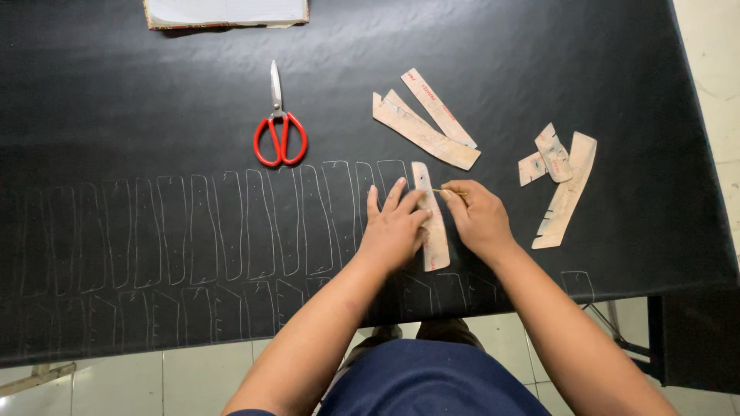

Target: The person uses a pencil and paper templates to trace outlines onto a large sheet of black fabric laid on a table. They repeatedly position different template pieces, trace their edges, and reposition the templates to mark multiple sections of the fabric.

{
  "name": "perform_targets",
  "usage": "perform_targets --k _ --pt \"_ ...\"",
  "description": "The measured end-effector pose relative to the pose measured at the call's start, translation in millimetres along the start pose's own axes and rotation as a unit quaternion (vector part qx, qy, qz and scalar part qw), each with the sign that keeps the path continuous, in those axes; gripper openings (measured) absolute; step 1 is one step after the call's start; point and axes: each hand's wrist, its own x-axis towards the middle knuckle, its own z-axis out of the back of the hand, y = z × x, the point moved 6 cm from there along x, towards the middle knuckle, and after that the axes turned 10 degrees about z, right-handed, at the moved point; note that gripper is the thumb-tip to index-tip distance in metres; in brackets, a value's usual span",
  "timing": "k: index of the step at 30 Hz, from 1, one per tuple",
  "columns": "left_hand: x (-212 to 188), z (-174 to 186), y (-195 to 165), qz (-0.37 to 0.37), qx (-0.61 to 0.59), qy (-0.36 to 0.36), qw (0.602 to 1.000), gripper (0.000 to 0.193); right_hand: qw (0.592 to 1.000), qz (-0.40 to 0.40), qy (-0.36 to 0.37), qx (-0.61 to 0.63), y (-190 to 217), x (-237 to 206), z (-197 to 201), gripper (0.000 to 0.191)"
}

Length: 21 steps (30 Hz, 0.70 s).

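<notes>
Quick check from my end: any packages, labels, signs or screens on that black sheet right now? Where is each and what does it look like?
No packages, signs or screens.
Cardboard template under both hands: narrow tan strip, upright, faint marks.
Strip with red marking, upper centre: tan, slanted, over two more tan strips.
Marked tan pieces, right: two short, beside one long curved strip.
White pad, top edge: rectangular, brownish border.

One pair of red-handled scissors (279, 132), seven cardboard templates (432, 223), one black sheet (116, 92), two hands (393, 227)
</notes>
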Motion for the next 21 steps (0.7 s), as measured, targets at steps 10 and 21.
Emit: perform_targets --k 10,21 --pt "-5.2 -0.5 3.3 0.020 -0.028 -0.016 0.999 0.034 0.999 -0.007 0.023 0.030 -10.3 6.1 -16.0 0.018" --pt "-5.0 7.2 2.6 0.023 -0.033 -0.019 0.999 0.034 1.000 0.014 0.023 0.006 -10.1 25.9 -18.7 0.016"
